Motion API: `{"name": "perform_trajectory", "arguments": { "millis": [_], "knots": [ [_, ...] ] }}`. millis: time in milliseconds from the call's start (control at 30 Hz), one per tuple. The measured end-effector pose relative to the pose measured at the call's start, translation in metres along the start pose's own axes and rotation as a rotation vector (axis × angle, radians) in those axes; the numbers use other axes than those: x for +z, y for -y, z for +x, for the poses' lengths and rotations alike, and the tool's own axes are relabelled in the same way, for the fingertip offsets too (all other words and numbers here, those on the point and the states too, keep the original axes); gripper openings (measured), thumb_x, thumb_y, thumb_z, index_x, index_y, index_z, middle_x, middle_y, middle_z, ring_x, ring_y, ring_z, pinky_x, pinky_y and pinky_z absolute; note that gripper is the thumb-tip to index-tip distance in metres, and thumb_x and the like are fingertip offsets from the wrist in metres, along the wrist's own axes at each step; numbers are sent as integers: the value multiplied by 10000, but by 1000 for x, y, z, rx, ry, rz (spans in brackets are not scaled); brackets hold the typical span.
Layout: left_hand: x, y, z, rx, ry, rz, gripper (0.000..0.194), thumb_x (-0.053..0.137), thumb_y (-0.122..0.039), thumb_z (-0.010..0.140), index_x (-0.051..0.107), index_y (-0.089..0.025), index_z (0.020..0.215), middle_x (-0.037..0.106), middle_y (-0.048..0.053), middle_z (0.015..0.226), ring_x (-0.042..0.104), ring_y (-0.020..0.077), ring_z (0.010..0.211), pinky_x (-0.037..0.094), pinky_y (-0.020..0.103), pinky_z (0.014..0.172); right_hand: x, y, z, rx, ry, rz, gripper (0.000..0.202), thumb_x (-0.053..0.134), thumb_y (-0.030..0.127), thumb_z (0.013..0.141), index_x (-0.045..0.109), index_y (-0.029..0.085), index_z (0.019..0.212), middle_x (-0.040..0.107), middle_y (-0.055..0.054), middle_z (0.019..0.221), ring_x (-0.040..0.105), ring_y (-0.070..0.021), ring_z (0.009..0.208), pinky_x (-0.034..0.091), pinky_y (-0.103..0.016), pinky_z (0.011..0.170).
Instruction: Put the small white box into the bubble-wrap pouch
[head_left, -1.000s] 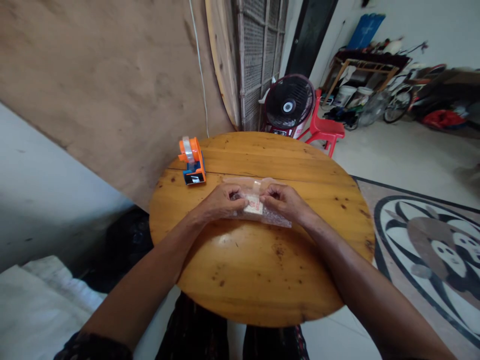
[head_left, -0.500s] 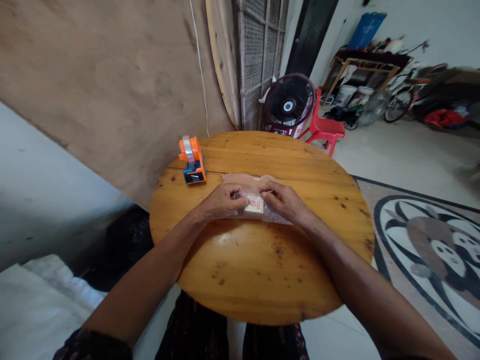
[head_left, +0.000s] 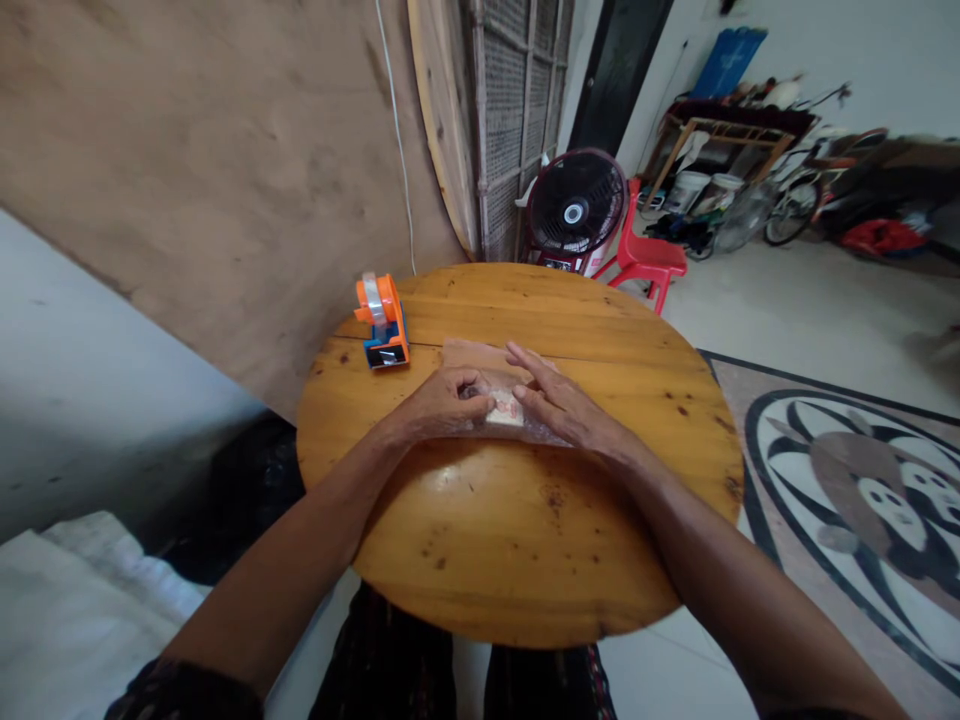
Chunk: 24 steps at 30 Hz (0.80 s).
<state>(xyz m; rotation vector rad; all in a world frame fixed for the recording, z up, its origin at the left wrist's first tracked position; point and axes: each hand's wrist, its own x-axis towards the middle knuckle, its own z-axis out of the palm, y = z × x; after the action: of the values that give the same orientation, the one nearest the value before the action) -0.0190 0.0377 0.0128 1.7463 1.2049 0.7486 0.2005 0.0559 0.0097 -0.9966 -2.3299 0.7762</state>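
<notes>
Our right hand [head_left: 566, 405] has opened since a half second ago: its fingers, curled then, now reach out fairly straight and spread toward 10 o'clock, the thumb side low over the small pale packet [head_left: 508, 410]. It grips nothing that we can see; whether its fingertips press on the packet, we cannot tell. Our left hand [head_left: 448, 400] keeps its place, half curled, thumb and fingers closed on the left end of the bubble wrap [head_left: 472, 354] beside the packet.

Packet and wrap lie on the round wooden table [head_left: 480, 560], just off its middle toward 12 o'clock, the packet's red print facing up between our hands. Toward 10 to 11 o'clock, near the rim, stands the orange and blue tape dispenser [head_left: 394, 345]. Past the edge we see the fan [head_left: 576, 210] just after 12 o'clock and the red chair [head_left: 651, 255] at 1 o'clock.
</notes>
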Motion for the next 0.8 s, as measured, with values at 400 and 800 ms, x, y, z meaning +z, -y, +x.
{"name": "perform_trajectory", "arguments": {
  "millis": [400, 800],
  "knots": [
    [0, 3, -1, -22, -19, 2, 204, 595, -360, 733, 577, -158, 720, 510, -37, 624, 430, 96, 578, 315, 216, 539, 8, 5, 3, 33, -34, -73, 657, 425, 345, 937, 199, 262, 1548, 399, -127, 1517, 574, -274, 1150, 446, -479, 985],
    [-10, -3, 6, -108, 87, 38, 263, 602, -413, 686, 575, -152, 710, 518, -28, 632, 446, 104, 572, 325, 213, 529, 13, -1, 2, 91, -107, -86, 375, 474, 335, 893, 487, 180, 1235, 653, -41, 904, 563, -169, 727, 454, -318, 738]
  ]
}}
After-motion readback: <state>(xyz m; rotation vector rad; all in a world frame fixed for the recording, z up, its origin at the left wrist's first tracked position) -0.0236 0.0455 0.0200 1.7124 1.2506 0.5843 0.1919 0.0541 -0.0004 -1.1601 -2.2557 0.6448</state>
